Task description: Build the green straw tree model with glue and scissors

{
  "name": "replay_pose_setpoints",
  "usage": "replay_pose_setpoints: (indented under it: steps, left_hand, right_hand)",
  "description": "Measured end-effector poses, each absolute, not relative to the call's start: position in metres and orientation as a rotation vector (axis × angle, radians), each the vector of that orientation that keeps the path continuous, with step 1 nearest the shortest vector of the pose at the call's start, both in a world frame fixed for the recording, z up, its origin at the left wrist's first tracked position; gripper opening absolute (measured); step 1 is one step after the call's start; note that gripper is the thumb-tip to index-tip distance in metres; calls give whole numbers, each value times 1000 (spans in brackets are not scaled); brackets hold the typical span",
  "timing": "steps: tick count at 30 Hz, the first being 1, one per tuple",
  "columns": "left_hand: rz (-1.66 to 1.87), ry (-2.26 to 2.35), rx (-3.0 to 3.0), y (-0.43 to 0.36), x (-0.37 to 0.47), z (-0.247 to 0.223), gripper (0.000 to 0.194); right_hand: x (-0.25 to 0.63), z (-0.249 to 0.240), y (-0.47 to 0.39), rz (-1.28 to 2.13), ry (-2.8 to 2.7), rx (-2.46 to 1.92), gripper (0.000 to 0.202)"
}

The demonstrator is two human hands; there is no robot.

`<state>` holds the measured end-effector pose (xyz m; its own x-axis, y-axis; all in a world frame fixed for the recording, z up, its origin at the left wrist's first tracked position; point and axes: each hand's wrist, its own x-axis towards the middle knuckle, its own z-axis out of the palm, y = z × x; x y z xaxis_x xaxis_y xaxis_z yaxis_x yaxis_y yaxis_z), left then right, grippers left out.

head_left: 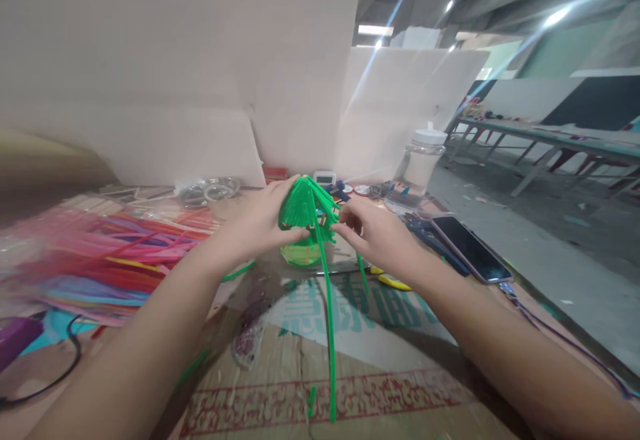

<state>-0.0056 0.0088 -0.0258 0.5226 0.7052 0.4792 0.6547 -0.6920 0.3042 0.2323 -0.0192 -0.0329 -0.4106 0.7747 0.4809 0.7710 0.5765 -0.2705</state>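
Observation:
A green cone-shaped piece (301, 207) made of many fuzzy stems stands at the middle of the table, with a lighter green round part (301, 254) under it. My left hand (277, 217) grips the cone from its left side, the thumb across its lower front. At the cone's right edge, my right hand (357, 227) has its thumb and fingers pinched close to the green stem ends; what lies between the fingertips is too small to make out. One long green stem (329, 320) hangs from the cone down toward the table's front.
Colourful fuzzy stems (150, 247) are heaped at the left. A phone (471, 249) with a cable, a clear bottle (417, 163) and yellow-handled pliers (394, 283) are at the right. White boards (300, 60) stand behind.

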Motion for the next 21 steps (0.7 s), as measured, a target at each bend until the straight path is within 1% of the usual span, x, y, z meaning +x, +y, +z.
replay_pose_setpoints:
  steps: [4, 5, 8, 10, 15, 19, 21]
  left_hand:
    - [906, 1216, 2642, 9, -6, -25, 82]
    - [921, 1220, 2627, 9, -5, -25, 78]
    - [1015, 1254, 2520, 11, -4, -26, 57]
    - [1080, 1267, 2428, 14, -4, -28, 52]
    - [1126, 1242, 2356, 20, -6, -33, 54]
    - [1131, 1255, 2383, 19, -6, -34, 55]
    - [1136, 1259, 2380, 19, -6, -34, 54]
  right_hand:
    - [240, -29, -15, 62, -2207, -1237, 12]
    - [242, -26, -14, 93, -2201, -1226, 12]
    - [253, -17, -13, 254, -2213, -1201, 11]
    - [264, -15, -11, 354, -2239, -1217, 14]
    - [304, -30, -3, 395, -2392, -1357, 16]
    - [326, -45, 0, 491, -2632, -1323, 24]
    - [328, -51, 0, 484, -2739, -1333, 32]
